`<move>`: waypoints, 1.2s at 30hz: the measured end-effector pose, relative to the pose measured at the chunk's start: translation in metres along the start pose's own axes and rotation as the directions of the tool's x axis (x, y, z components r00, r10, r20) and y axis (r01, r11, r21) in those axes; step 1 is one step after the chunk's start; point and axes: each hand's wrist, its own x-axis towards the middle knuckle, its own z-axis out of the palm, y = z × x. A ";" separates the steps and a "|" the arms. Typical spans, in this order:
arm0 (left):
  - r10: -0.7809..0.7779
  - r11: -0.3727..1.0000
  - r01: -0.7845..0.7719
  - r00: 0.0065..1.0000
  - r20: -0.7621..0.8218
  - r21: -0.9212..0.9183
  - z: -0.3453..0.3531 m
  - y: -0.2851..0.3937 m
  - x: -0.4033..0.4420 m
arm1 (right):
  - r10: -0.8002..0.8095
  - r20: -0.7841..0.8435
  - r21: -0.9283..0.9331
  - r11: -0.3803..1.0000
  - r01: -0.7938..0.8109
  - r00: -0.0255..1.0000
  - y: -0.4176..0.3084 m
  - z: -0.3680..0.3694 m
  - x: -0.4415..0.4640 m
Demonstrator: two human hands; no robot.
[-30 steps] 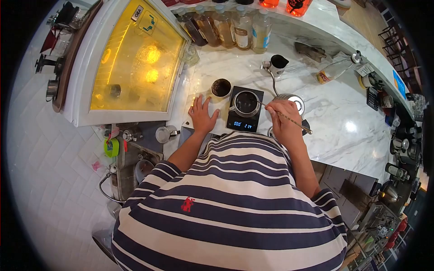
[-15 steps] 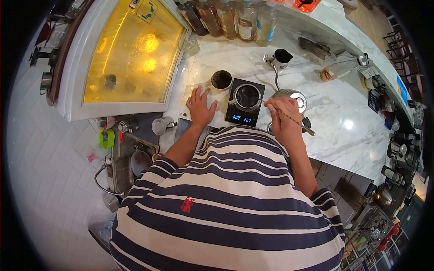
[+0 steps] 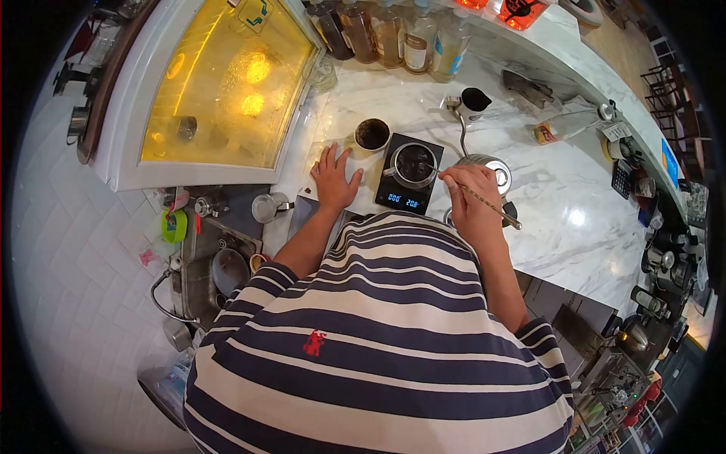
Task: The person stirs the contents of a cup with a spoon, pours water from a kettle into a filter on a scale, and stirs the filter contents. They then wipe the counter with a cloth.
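A long bar spoon [image 3: 508, 219] with a twisted handle is pinched in the closed fingers of my right hand [image 3: 473, 197]. Its thin end reaches into a round handled cup [image 3: 432, 174] holding something dark. That cup stands on a black digital scale [image 3: 386, 195] with lit blue digits. My left hand [image 3: 336, 181] lies flat on the counter, fingers spread, left of the scale. Just above it is a pale cup [image 3: 361, 145] with dark, ground-like contents. Behind my right hand stands a steel gooseneck kettle [image 3: 484, 162], partly hidden.
A dark-mouthed pitcher [image 3: 470, 113] stands past the kettle. Several bottles [image 3: 389, 38] line the back, beside a yellow-lit glass cabinet [image 3: 219, 98]. A glass mug [image 3: 266, 207] sits near a sink [image 3: 198, 265] on the left. A clear bottle [image 3: 563, 127] lies on the right.
My right hand and the bar spoon have shifted very slightly, with the spoon end still in the cup. The scale's last digit looks different. My left hand stays in place.
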 end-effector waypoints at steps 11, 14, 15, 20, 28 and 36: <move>-0.005 1.000 0.005 1.000 0.008 -0.001 0.001 -0.001 0.000 | 0.023 -0.047 0.001 1.000 -0.023 0.999 0.006 -0.003 -0.006; 0.002 1.000 -0.002 1.000 0.018 -0.003 0.001 -0.003 -0.001 | 0.048 -0.033 0.031 0.998 -0.047 0.998 0.003 0.001 -0.004; 0.000 1.000 0.000 1.000 0.022 -0.003 0.000 -0.002 -0.001 | 0.061 -0.024 0.036 0.998 -0.060 0.998 0.002 0.001 -0.004; -0.006 1.000 0.006 1.000 0.019 -0.007 0.001 -0.003 0.000 | 0.070 -0.062 -0.009 0.997 -0.071 0.996 0.008 -0.004 -0.005; -0.001 1.000 0.000 1.000 -0.016 -0.008 0.000 -0.001 0.000 | 0.071 -0.008 0.002 0.997 -0.071 0.997 0.000 -0.003 -0.006; -0.014 1.000 0.014 1.000 0.004 -0.009 0.000 -0.002 0.000 | 0.053 -0.069 -0.021 0.998 -0.054 0.996 0.006 -0.006 -0.007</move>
